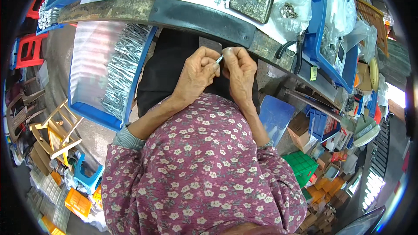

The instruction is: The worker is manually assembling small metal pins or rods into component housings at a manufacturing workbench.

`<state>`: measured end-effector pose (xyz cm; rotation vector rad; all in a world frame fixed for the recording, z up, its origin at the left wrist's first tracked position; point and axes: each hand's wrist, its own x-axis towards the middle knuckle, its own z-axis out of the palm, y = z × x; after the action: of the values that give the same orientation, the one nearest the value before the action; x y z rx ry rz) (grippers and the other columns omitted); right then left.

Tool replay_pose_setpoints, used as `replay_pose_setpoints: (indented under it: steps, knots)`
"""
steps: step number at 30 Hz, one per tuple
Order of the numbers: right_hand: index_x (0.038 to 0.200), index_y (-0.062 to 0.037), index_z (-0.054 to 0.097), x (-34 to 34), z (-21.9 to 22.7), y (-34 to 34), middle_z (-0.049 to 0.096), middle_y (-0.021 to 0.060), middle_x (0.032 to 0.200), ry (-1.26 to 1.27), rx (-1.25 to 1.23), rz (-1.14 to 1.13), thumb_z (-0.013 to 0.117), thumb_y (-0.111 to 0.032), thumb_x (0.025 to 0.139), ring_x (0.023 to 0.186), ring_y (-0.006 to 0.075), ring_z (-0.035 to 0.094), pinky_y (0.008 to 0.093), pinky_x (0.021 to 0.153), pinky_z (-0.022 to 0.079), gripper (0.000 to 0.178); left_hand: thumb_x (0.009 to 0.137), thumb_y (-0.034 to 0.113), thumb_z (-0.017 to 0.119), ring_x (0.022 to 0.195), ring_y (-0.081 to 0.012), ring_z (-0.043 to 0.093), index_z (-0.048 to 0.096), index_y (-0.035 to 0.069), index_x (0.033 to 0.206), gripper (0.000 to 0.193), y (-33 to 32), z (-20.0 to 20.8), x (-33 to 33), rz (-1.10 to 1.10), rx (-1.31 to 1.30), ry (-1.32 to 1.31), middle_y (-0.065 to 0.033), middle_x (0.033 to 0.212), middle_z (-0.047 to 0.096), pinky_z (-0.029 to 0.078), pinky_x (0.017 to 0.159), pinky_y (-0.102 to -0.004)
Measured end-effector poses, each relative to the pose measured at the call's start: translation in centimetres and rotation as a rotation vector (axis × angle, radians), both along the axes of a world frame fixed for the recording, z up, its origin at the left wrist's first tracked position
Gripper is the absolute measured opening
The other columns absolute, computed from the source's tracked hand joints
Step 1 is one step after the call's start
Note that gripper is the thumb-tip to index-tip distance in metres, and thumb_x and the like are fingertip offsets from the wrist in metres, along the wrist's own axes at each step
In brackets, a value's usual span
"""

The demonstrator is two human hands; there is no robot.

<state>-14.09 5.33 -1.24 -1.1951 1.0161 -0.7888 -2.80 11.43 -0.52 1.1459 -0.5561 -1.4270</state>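
Note:
My left hand (198, 73) pinches a small slim silvery metal piece (219, 59) between thumb and fingers, over my lap just below the bench edge. Right beside it, my right hand (240, 70) is closed, thumb against forefinger, at the piece's tip. Whatever it grips is too small or hidden to make out. On the bench above stands a dark tray (232, 5) of tiny metal parts. Next to it lies a clear plastic bag (305, 6) with small round parts. Dark-handled pliers (298, 58) rest at the bench edge.
A blue crate (96, 114) at my left holds many slender silvery metal pieces (126, 67). The worn bench edge (196, 16) runs across in front of me. A blue bin (319, 21) with plastic bags stands at the right. Stools, boxes and a green crate (300, 165) crowd the floor.

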Motion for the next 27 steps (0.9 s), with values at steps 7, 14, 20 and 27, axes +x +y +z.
replay_pose_setpoints:
  steps: [7,14,20,27]
  knots:
    - [0.091,0.0056,0.052,-0.5,-1.2,0.0,0.053,0.0038,0.074,-0.233,0.221,0.024,0.053,-0.012,0.087,0.056,0.0056,0.048,0.0179,0.048,0.040,0.018,0.087,0.003,0.047,0.049,-0.0049,0.042,0.040,-0.001,0.104,0.019,-0.3,-1.2,-1.3,0.013,-0.004,0.036,-0.0036,0.068,0.051,0.038,0.040,-0.0184]
    - [0.095,0.0080,0.053,-0.4,-2.7,-0.4,0.054,0.0036,0.073,-0.264,0.213,0.014,0.053,-0.009,0.085,0.058,0.0055,0.047,0.0185,0.049,0.038,0.019,0.087,0.004,0.048,0.048,-0.0024,0.039,0.041,0.000,0.105,0.020,-0.6,-1.9,-1.5,0.090,0.037,0.121,-0.0042,0.069,0.052,0.033,0.037,-0.0151]
    - [0.095,0.0079,0.054,0.0,-2.8,-0.4,0.053,0.0028,0.072,-0.258,0.211,0.017,0.053,-0.008,0.085,0.057,0.0050,0.044,0.0191,0.049,0.035,0.019,0.087,0.004,0.048,0.048,-0.0013,0.038,0.042,0.001,0.105,0.019,-0.6,-2.1,-1.4,0.117,0.047,0.064,-0.0042,0.069,0.053,0.029,0.036,-0.0133]
    - [0.095,0.0075,0.054,0.0,-2.5,-0.3,0.055,0.0041,0.074,-0.246,0.205,0.035,0.053,-0.008,0.085,0.060,0.0054,0.046,0.0190,0.052,0.037,0.019,0.087,0.005,0.048,0.045,0.0000,0.037,0.043,0.001,0.104,0.018,-0.5,-2.2,-1.5,0.139,0.020,0.057,-0.0035,0.069,0.054,0.027,0.035,-0.0125]
